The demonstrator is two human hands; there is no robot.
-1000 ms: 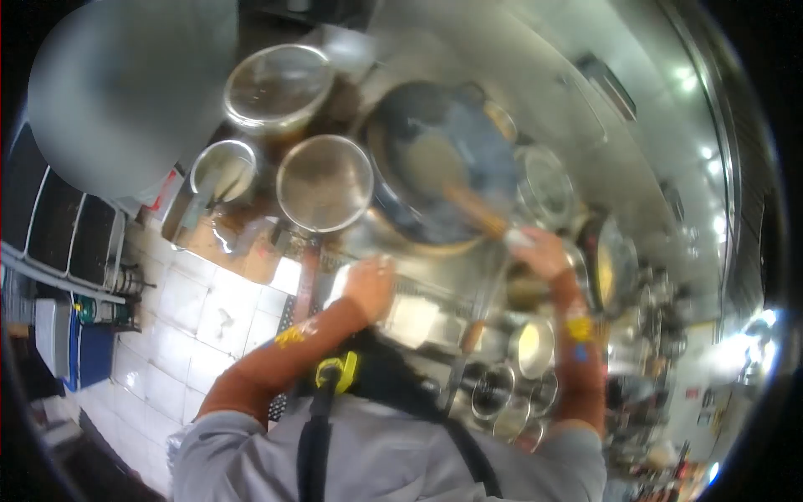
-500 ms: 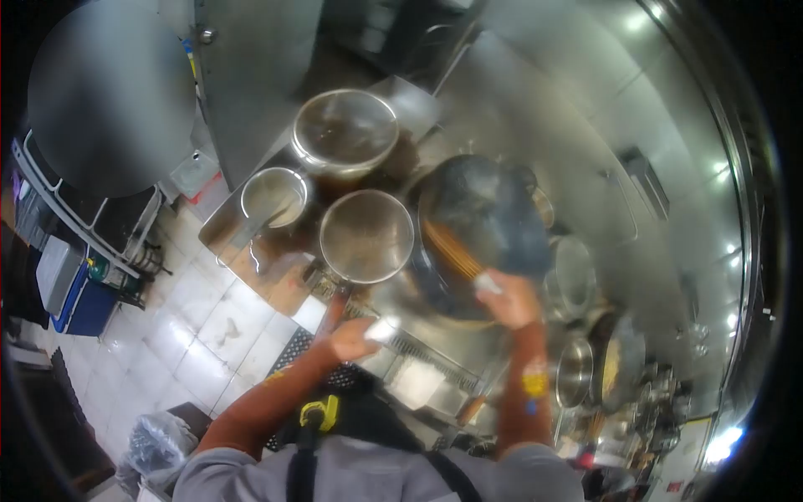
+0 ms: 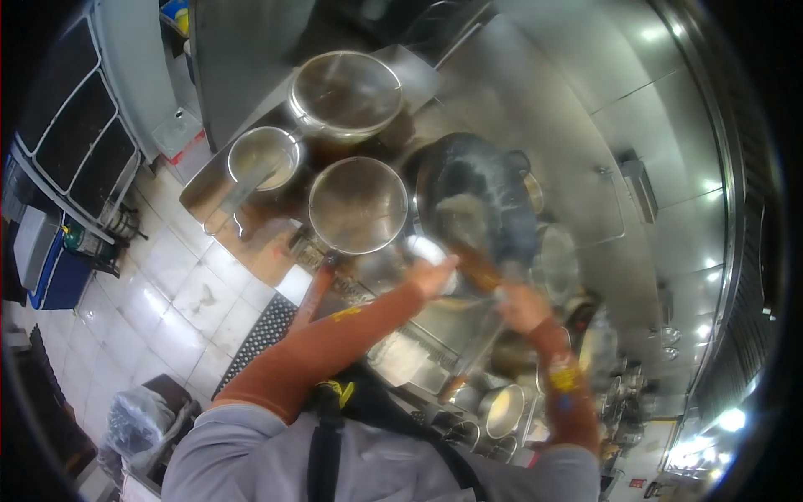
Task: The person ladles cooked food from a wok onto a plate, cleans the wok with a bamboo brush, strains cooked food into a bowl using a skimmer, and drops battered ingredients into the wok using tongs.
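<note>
A large dark wok [image 3: 512, 209] sits on the stove in front of me, wet inside, with a pale patch of what looks like water. My left hand [image 3: 435, 278] is closed on a folded white cloth [image 3: 428, 249] at the wok's near left rim. Wrapped round the handle end of a brown bamboo wok brush [image 3: 478, 269] is my right hand [image 3: 524, 308], at the near right rim. The brush is smeared by motion, and its bristle end points left, close to my left hand.
Left of the wok stand a wide strainer [image 3: 358, 206] with a handle toward me, a large pot [image 3: 347, 94] and a smaller pot [image 3: 264, 159] with a ladle. A white cloth [image 3: 400, 356] lies on the near counter. Several pans stand to the right.
My left hand has moved right and forward with the cloth, from beside the strainer handle to the wok's rim. The brush has come back toward the near rim in my right hand.
</note>
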